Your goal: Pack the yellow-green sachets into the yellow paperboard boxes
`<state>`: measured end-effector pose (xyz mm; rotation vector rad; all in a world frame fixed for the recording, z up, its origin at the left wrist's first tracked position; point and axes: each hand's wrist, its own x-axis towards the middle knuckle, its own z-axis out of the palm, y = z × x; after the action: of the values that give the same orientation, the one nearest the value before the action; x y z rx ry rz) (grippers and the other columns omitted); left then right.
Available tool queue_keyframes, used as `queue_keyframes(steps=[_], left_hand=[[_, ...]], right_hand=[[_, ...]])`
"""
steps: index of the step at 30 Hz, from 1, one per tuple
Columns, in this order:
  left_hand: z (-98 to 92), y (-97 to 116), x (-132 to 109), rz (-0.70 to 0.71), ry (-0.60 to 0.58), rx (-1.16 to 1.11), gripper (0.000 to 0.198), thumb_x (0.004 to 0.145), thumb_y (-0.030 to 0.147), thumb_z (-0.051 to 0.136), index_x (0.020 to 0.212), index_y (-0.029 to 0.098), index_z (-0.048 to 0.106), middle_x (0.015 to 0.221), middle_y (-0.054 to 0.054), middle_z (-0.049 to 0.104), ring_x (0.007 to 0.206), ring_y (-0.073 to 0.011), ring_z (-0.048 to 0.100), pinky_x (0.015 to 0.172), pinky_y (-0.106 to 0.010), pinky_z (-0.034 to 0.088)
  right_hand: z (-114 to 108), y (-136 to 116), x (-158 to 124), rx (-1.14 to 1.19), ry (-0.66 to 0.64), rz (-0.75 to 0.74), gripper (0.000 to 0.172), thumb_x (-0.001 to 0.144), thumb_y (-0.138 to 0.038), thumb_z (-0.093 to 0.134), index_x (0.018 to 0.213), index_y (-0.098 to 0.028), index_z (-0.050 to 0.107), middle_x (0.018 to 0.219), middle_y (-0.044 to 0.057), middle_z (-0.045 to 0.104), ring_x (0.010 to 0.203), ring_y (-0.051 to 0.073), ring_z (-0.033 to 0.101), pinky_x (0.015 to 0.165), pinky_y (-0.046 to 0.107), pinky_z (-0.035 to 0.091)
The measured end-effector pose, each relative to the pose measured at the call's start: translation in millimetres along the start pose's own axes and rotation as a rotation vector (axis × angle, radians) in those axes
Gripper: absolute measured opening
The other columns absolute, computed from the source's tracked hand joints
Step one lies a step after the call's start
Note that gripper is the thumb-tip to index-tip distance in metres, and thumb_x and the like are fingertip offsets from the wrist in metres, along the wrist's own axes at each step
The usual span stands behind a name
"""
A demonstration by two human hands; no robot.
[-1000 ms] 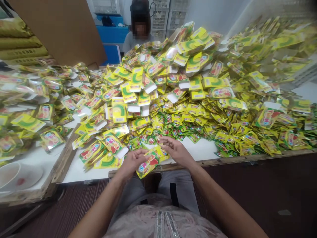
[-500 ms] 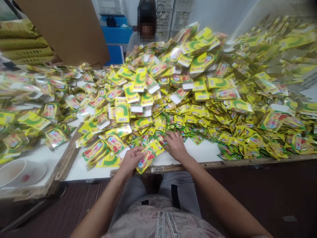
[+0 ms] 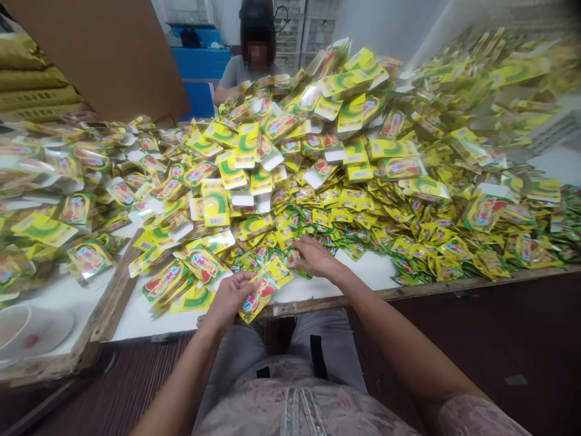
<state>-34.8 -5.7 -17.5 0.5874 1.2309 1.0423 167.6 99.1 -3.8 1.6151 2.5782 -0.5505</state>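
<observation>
Turned knuckles-up, the person's right hand [image 3: 314, 257] has left the end of a flat yellow-and-green printed packet [image 3: 263, 293], where its fingers were a second ago. Now it reaches among small, shiny green sachets [image 3: 354, 250], its fingers bent and partly spread; whether they have hold of one cannot be told. Across from it, the left hand [image 3: 226, 297] pinches the packet by its left side, thumb over the printed front. The packet tilts over the wooden edge of a white-topped table [image 3: 374, 272], its yellow upper end near the right fingertips but apart from them.

Beyond the hands, yellow sachets [image 3: 349, 203] spread below a high heap of yellow-and-green cardboard boxes [image 3: 215, 203], many with white flaps open; what the boxes hold is hidden. At far left, a round white tub [image 3: 40, 330] rests on the table, a reddish spot on it, its contents unclear. Pale plastic crates [image 3: 318, 36] stack at the rear, too blurred to read inside. A co-worker in a grey top [image 3: 231, 72] is partly hidden behind the heap.
</observation>
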Motion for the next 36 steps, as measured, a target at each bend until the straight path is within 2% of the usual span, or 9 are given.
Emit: queue_keyframes(steps=[2,8,11,14,17,22,27,30,36], left_hand=[[-0.8,-0.8,0.5,-0.004,0.014,-0.002,0.041,0.048,0.035,0.085,0.075,0.013,0.063,0.062,0.000,0.070,0.052,-0.0116,0.062,0.054,-0.020,0.047],[-5.1,-4.8,0.6,0.018,0.029,0.012,0.041,0.050,0.037,0.083,0.076,0.014,0.061,0.064,-0.001,0.070,0.054,-0.0124,0.062,0.055,-0.022,0.047],[-6.2,-7.0,0.6,0.067,0.029,0.051,0.039,0.054,0.037,0.081,0.077,0.013,0.062,0.062,-0.001,0.069,0.054,-0.0124,0.062,0.055,-0.022,0.046],[-2.4,-8.7,2.6,0.102,0.025,0.055,0.040,0.053,0.038,0.081,0.078,0.013,0.063,0.061,0.000,0.068,0.055,-0.0129,0.062,0.057,-0.022,0.046],[4.9,-9.8,3.9,0.115,-0.020,0.027,0.040,0.057,0.038,0.080,0.084,0.013,0.064,0.066,-0.001,0.070,0.060,-0.0141,0.064,0.061,-0.024,0.048],[7.1,-9.6,1.1,0.131,-0.147,0.039,0.038,0.062,0.033,0.078,0.091,0.015,0.063,0.078,-0.003,0.073,0.068,-0.0158,0.067,0.068,-0.026,0.051],[3.5,-6.0,-3.7,0.122,-0.103,0.020,0.039,0.060,0.033,0.080,0.089,0.013,0.063,0.079,-0.004,0.074,0.071,-0.0160,0.067,0.073,-0.027,0.050],[5.8,-4.4,-4.6,0.118,-0.113,0.034,0.040,0.058,0.033,0.080,0.089,0.014,0.064,0.082,-0.005,0.074,0.072,-0.0167,0.067,0.072,-0.027,0.050],[12.9,-5.9,-4.1,0.102,-0.122,0.053,0.047,0.055,0.032,0.082,0.095,0.016,0.064,0.092,-0.005,0.074,0.076,-0.0189,0.068,0.074,-0.030,0.050]], right_hand=[[2.2,0.9,-0.7,0.025,0.027,-0.005,0.038,0.079,-0.035,0.065,0.112,-0.017,0.059,0.114,0.011,0.054,0.106,0.023,0.051,0.082,0.028,0.041],[10.6,-0.7,-9.5,0.041,0.078,0.027,0.017,0.072,-0.026,0.071,0.083,-0.015,0.063,0.095,0.010,0.060,0.091,0.023,0.056,0.073,0.028,0.040],[15.5,4.0,-21.9,0.360,0.267,0.137,0.016,0.074,-0.026,0.066,0.084,-0.018,0.059,0.080,0.004,0.062,0.075,0.019,0.057,0.065,0.028,0.041],[20.7,0.0,-34.0,0.888,0.474,0.176,0.028,0.070,-0.038,0.067,0.087,-0.019,0.057,0.077,0.002,0.063,0.072,0.018,0.058,0.062,0.027,0.044],[26.7,-17.5,-42.5,1.234,0.428,0.114,0.037,0.063,-0.046,0.072,0.081,-0.018,0.056,0.071,0.001,0.062,0.065,0.016,0.057,0.059,0.026,0.045],[28.7,-36.2,-48.0,1.129,0.413,0.055,0.032,0.066,-0.046,0.069,0.067,-0.017,0.056,0.059,-0.003,0.052,0.056,0.011,0.046,0.054,0.023,0.037],[14.3,-32.2,-52.4,1.042,0.286,0.004,0.038,0.061,-0.045,0.073,0.053,-0.018,0.047,0.050,-0.007,0.037,0.050,0.008,0.034,0.047,0.022,0.028],[14.7,-33.9,-53.4,1.058,0.250,-0.017,0.036,0.063,-0.046,0.071,0.053,-0.018,0.050,0.050,-0.006,0.040,0.050,0.009,0.035,0.048,0.022,0.029],[29.3,-36.5,-52.4,1.103,0.302,0.005,0.027,0.065,-0.043,0.069,0.071,-0.017,0.063,0.061,-0.002,0.056,0.058,0.012,0.048,0.054,0.024,0.039]])
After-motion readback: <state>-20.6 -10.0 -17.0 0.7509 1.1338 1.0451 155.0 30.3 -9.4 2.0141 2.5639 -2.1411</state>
